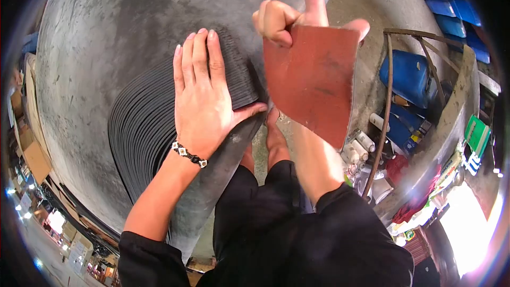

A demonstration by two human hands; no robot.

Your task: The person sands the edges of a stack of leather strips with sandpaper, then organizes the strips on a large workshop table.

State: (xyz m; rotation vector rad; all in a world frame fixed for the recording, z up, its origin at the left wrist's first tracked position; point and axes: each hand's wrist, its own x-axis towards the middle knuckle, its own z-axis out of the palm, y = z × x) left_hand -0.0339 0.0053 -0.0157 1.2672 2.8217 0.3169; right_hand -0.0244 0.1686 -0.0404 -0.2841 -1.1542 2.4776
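My left hand (204,93) lies flat with fingers stretched out on a fanned stack of thin black rubber-like strips (143,106), its thumb out along the near end of the stack. Around that wrist is a beaded bracelet (189,154). Raised to the right of the stack, my right hand (308,17) grips a reddish-brown flat sheet (313,77) by its upper edge. One finger points up and others curl over the sheet, which hides the palm. A few dark smudges mark its face.
The strips rest on a grey, scuffed work surface (85,37). On the right stand a rusty metal frame (389,95), a blue plastic container (405,77) and several white bottles (361,146). Cardboard (36,162) leans at the far left. My bare feet are on the floor below.
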